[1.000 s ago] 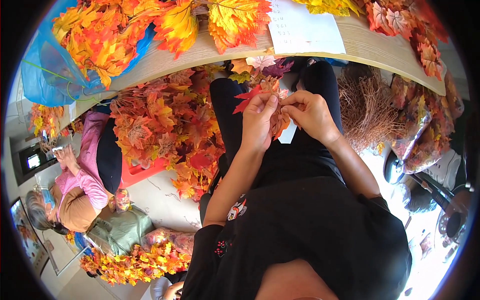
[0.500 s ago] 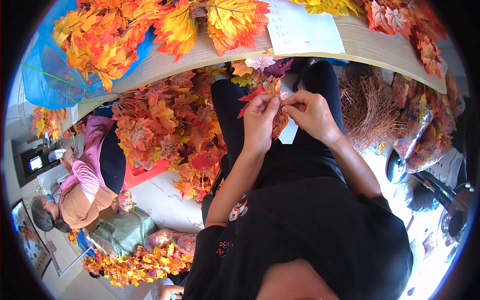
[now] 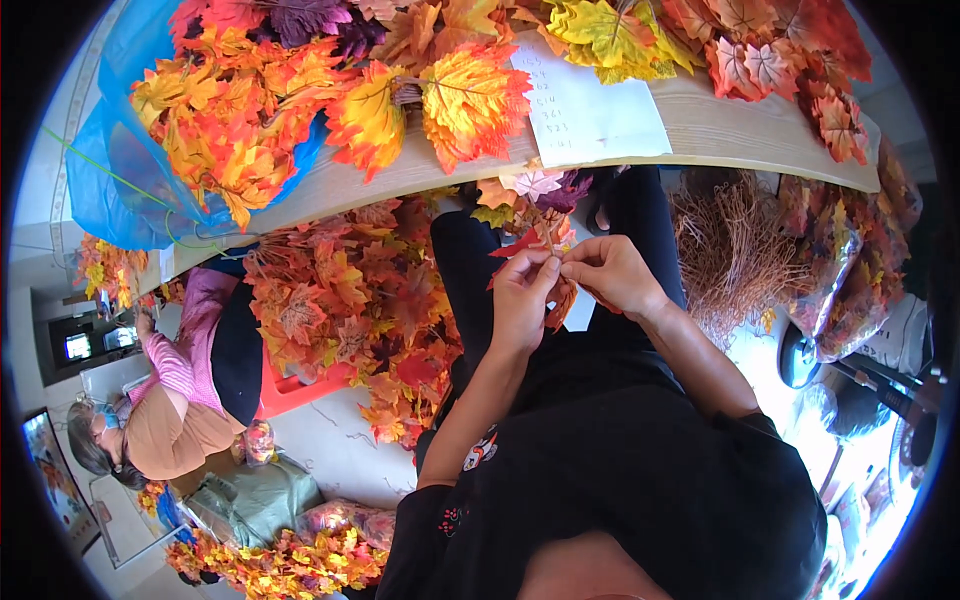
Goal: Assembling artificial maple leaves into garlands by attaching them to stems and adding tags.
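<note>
Over my lap, my left hand (image 3: 525,298) is closed, thumb against fingers, on a strand of artificial maple leaves (image 3: 531,186). Beside it, my right hand (image 3: 618,272) pinches at the same spot, the two sets of fingertips almost touching. What lies between the right fingertips is too small to make out. Orange, pale pink, purple and yellow leaves on the strand show beyond my hands, just under the table edge. A red leaf (image 3: 512,250) sticks out by my left fingers, and a brownish-orange leaf (image 3: 560,303) hangs below them.
On the wooden table (image 3: 700,130) lie bunches of leaves (image 3: 240,110), a handwritten paper (image 3: 600,118) and a blue plastic bag (image 3: 115,190). A leaf heap (image 3: 340,290) is on my left; brown twiggy stems (image 3: 735,255) are on my right. Another person (image 3: 175,400) is at far left.
The whole view has shifted, so the table and my hands appear lower, with more of the tabletop showing. My hands stay together at the strand, the fingertips slightly closer.
</note>
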The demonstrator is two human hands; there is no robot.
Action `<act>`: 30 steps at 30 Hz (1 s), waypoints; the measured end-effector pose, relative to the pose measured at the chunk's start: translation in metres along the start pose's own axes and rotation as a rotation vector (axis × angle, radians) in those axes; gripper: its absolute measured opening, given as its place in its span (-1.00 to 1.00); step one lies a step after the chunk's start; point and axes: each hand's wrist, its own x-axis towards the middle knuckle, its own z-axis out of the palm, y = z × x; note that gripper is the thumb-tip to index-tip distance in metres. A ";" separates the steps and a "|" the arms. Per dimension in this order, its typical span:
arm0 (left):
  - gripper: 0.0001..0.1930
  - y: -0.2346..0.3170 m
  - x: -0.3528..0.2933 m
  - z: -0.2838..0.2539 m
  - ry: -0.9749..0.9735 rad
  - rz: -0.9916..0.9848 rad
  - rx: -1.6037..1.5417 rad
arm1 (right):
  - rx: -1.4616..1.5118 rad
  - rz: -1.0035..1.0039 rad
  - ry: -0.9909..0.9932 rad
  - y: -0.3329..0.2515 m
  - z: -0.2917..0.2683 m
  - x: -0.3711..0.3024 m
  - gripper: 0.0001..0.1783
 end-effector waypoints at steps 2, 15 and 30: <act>-0.93 -0.001 0.001 0.001 0.061 -0.051 0.117 | -0.085 -0.083 0.024 -0.002 -0.001 0.001 -0.86; -0.88 0.022 0.005 -0.028 -0.232 -0.468 -0.014 | -1.325 -0.816 -0.038 -0.068 0.017 0.018 -0.93; -0.94 0.009 0.007 -0.033 0.062 -0.323 -0.400 | -0.772 -1.011 0.267 -0.193 0.058 0.126 -0.82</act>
